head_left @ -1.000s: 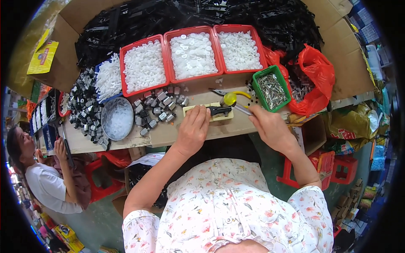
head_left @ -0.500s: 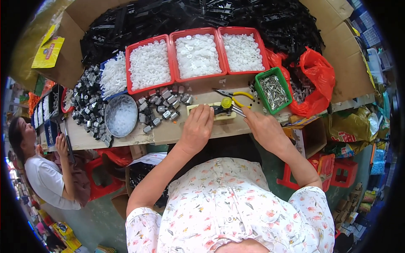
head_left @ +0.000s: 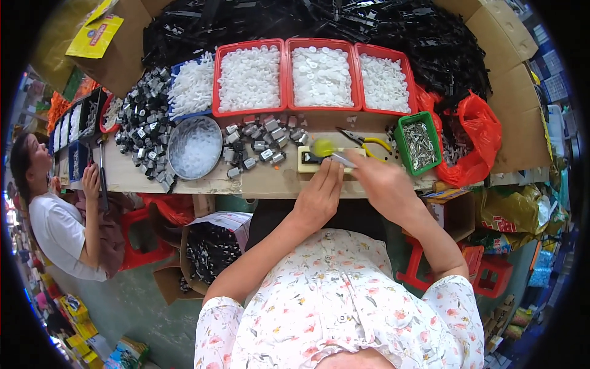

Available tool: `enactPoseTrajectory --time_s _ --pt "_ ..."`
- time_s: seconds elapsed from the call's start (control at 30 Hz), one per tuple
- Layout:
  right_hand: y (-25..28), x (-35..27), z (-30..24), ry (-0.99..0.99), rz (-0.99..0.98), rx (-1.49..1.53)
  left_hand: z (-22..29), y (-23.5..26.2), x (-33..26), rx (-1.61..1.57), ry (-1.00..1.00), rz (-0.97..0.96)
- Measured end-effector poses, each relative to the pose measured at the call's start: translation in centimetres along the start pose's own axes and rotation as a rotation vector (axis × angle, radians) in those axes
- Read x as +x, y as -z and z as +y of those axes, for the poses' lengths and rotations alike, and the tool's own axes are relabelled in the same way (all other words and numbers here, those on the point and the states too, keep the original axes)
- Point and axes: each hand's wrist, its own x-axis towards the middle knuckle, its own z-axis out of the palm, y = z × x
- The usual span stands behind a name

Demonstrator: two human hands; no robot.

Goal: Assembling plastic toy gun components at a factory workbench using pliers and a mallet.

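A cream block (head_left: 305, 166) lies near the table's front edge with a black part (head_left: 310, 158) set in its top. My left hand (head_left: 319, 195) reaches to its near side, fingers stretched forward and pressed together at the tips. What they pinch, if anything, is hidden. Smeared by motion, my right hand (head_left: 386, 183) is closed round the silver handle of a small hammer (head_left: 323, 146). The hammer's yellow-green round head hangs over the block, also blurred. Just beyond my right hand lie yellow-handled pliers (head_left: 373, 141).
Red trays (head_left: 253, 80) of white plastic parts stand behind, before a heap of black parts (head_left: 319, 21). Small motors (head_left: 261, 141) and a metal bowl (head_left: 195, 147) lie left. At right are a green basket (head_left: 420, 144) of metal pins and a red bag (head_left: 476, 144). A person (head_left: 61, 215) sits at left.
My left hand has slid off the block's left top to its near side. The hammer head has shifted toward the block's left part, and the view has moved a little.
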Motion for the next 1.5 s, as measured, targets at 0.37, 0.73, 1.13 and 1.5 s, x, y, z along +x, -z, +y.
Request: enactPoseTrajectory --time_s 0.37,0.73,1.13,1.5 --pt "-0.2 1.1 -0.2 -0.099 -0.16 -0.078 -0.7 -0.2 -0.4 0.017 -0.031 0.057" --pt "-0.5 -2.6 1.8 -0.116 -0.093 -0.041 -2.0 2.9 -0.3 0.051 0.038 0.103" --pt "1.3 -4.7 2.1 -0.16 0.133 0.161 -1.9 3.2 2.1 0.014 0.005 0.037" --pt "2.3 -4.5 6.7 -0.383 0.202 -0.016 -2.9 2.0 2.9 -0.019 -0.027 0.052"
